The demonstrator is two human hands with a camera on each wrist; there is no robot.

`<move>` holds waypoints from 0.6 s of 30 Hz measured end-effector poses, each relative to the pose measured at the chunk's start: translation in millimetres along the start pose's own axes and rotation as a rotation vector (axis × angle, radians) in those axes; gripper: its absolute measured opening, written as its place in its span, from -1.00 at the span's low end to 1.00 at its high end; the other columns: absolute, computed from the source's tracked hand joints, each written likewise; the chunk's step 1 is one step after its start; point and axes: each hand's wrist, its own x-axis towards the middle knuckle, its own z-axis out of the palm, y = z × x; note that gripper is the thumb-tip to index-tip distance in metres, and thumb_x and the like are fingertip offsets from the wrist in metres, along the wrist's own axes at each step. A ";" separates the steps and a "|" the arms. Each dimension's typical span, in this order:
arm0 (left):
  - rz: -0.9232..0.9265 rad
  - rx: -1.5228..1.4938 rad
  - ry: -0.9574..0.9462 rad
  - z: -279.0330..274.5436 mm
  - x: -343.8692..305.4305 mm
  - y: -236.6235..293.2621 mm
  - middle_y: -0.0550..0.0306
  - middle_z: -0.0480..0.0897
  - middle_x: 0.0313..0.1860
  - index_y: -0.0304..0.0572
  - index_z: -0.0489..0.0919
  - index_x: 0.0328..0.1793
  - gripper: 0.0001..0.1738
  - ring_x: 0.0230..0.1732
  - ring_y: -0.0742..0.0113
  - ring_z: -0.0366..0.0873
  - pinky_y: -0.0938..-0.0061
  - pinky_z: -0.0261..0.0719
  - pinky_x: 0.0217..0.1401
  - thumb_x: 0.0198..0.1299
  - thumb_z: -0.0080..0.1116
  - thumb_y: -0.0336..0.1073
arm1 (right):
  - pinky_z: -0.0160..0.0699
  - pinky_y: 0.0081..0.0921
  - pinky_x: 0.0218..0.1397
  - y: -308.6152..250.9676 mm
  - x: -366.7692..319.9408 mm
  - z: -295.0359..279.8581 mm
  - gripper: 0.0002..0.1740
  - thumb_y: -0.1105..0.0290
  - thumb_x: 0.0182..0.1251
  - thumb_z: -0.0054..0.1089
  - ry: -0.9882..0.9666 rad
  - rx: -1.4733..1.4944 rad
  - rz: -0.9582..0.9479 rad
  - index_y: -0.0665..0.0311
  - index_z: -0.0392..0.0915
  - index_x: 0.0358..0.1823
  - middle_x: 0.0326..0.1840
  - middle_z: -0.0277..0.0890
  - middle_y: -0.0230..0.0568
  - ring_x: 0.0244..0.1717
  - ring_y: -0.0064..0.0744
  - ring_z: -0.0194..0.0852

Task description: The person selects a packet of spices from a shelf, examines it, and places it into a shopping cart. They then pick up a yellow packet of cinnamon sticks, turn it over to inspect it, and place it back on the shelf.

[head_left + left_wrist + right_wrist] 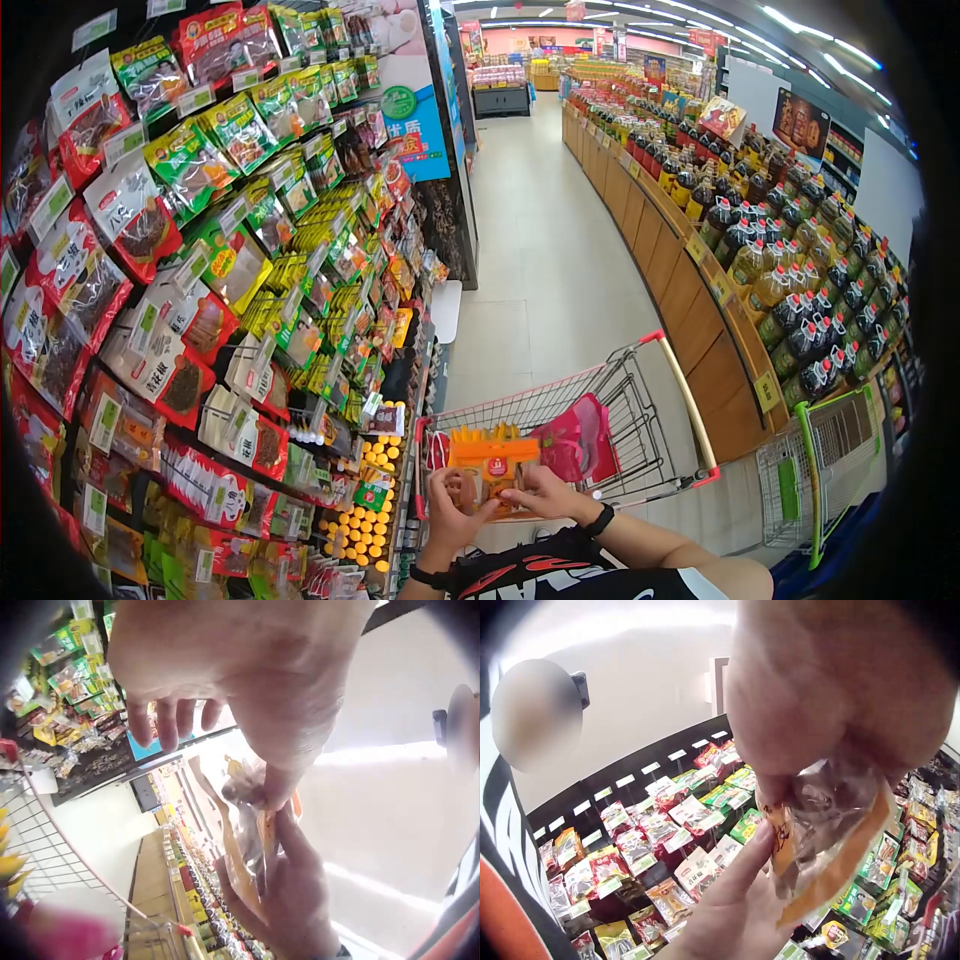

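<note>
1. Left hand [452, 508], dark band at the wrist: fingers curled on the left edge of the orange packet [493, 462], thumb on its front.
2. Right hand [548, 494], black watch [600, 520] on the wrist: pinched the packet's right edge between thumb and fingers.
3. Orange packet: held upright between both hands, close to the chest, just above the near end of the shopping cart [640, 420]. Clear window on its lower part; contents could not be made out.
4. Shopping cart: wire, red trim, with a pink bag [580, 440] inside it.
5. Green cart [830, 470]: to the right, beside the first.
6. Snack rack [180, 300]: on the left, with hanging red, green and yellow packets.
7. Bottle shelf [800, 290]: on the right, with rows of dark and amber bottles.
8. Aisle floor [540, 250]: pale tile, running to the far displays.
</note>
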 end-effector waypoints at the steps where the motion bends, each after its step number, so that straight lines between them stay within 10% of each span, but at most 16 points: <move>1: -0.103 -0.060 -0.109 -13.6 -2.1 -8.8 0.06 0.58 -0.14 -0.29 0.46 0.16 -0.35 -0.17 0.32 0.57 0.41 0.58 -0.12 0.04 0.54 -0.16 | 0.58 -0.52 -0.21 -10.4 4.1 8.9 -0.63 0.27 0.46 0.26 0.011 0.100 -0.026 0.39 0.49 0.11 -0.30 0.64 -0.30 -0.30 -0.55 0.54; 3: -0.228 0.032 -0.379 -41.7 -1.9 -18.9 0.12 0.69 -0.28 -0.33 0.56 0.11 -0.45 -0.34 0.45 0.62 0.50 0.59 -0.23 0.07 0.52 -0.19 | 0.57 -0.51 -0.23 12.1 16.3 32.7 -0.62 0.23 0.43 0.29 0.028 0.137 -0.095 0.38 0.49 0.06 -0.34 0.59 -0.29 -0.34 -0.51 0.51; 7: -0.238 -0.229 -0.265 -57.1 -10.8 -54.8 0.05 0.74 -0.22 -0.34 0.62 0.03 -0.58 -0.24 0.41 0.69 0.46 0.62 -0.19 0.14 0.45 -0.23 | 0.54 -0.44 -0.30 25.4 41.1 48.8 -0.60 0.16 0.34 0.39 0.001 -0.363 -0.017 0.39 0.50 -0.16 -0.41 0.57 -0.15 -0.41 -0.39 0.53; 13: -0.229 0.017 -0.193 -87.4 -0.9 -70.3 -0.02 0.72 -0.19 -0.27 0.62 -0.06 -0.68 -0.25 0.14 0.71 0.37 0.65 -0.12 0.06 0.42 -0.37 | 0.61 -0.43 -0.17 26.1 59.9 84.4 -0.50 0.07 0.39 0.31 0.349 -0.392 0.109 0.40 0.48 0.05 -0.20 0.61 -0.14 -0.29 -0.35 0.62; 18: 0.092 0.007 -0.250 -86.2 13.4 -87.4 -0.01 0.65 -0.06 -0.22 0.60 -0.12 -0.65 -0.01 0.06 0.64 0.29 0.60 0.04 -0.10 0.40 -0.49 | 0.43 -0.25 0.43 58.7 30.9 96.4 -0.14 -0.29 0.54 -0.29 -0.084 0.769 0.281 0.30 0.18 0.52 0.34 0.44 -0.05 0.34 -0.24 0.46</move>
